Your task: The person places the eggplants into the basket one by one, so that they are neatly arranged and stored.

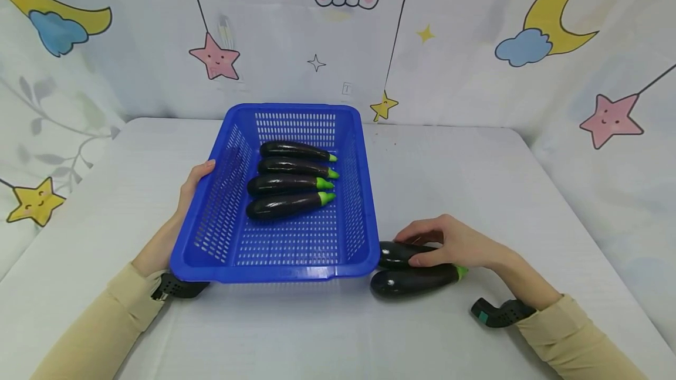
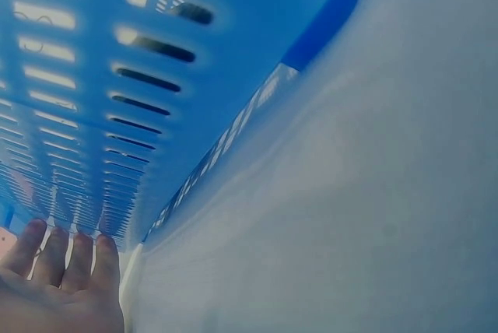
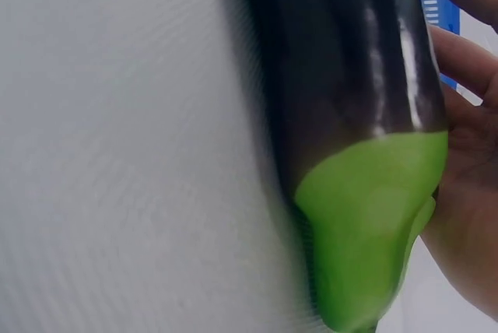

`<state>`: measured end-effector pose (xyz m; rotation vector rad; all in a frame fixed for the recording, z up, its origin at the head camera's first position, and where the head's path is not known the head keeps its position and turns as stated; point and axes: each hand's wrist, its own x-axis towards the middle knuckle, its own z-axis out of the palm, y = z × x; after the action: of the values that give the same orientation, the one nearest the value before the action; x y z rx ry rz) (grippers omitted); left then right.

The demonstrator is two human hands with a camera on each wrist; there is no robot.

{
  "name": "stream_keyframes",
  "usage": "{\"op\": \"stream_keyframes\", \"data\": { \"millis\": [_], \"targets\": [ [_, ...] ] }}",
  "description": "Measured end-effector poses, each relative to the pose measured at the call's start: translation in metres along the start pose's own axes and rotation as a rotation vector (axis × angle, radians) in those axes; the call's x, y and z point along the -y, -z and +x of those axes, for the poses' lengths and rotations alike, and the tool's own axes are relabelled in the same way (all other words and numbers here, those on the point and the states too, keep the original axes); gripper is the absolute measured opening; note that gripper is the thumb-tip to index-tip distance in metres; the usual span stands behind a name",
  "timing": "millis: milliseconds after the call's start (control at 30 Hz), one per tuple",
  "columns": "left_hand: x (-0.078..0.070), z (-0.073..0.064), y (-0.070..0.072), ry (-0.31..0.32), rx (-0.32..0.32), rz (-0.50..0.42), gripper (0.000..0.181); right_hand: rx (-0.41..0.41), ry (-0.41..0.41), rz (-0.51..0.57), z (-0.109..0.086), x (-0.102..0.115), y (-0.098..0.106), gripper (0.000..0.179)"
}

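Eggplant (image 1: 394,255) held in right fingers (image 1: 421,228); left fingers (image 2: 53,259) grip blue basket (image 1: 280,274).

Glossy, smooth eggplants (image 1: 287,205) — smooth plastic basket (image 1: 264,274) — matt cloth sleeves (image 1: 100,327).

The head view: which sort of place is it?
Probably an indoor staged setup: a white table, a white cartoon-printed backdrop, and a rectangular blue plastic basket holding four long dark eggplants.

The head camera looks forward and down from above the basket's (image 1: 280,273) near side. The left-wrist one looks along the basket's outside, very close; the right-wrist one, right of the basket, closely faces an eggplant (image 3: 334,53). All three share the basket.
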<state>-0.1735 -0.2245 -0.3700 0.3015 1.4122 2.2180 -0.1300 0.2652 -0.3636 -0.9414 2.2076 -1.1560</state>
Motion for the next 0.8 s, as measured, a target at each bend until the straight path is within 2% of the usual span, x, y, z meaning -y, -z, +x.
{"op": "stream_keyframes", "data": {
  "millis": [133, 367, 800],
  "targets": [
    [0.000, 0.001, 0.000, -0.006, 0.021, -0.036, 0.060, -0.004, 0.001, -0.001, -0.001, 0.001, 0.001, 0.035],
    [0.000, 0.001, 0.000, -0.003, 0.045, -0.029, 0.062, -0.022, 0.001, -0.007, -0.002, 0.004, 0.003, 0.035],
    [-0.001, 0.000, -0.003, 0.013, 0.036, -0.049, 0.060, -0.067, 0.007, -0.020, -0.008, 0.012, 0.013, 0.036]
  ]
}}
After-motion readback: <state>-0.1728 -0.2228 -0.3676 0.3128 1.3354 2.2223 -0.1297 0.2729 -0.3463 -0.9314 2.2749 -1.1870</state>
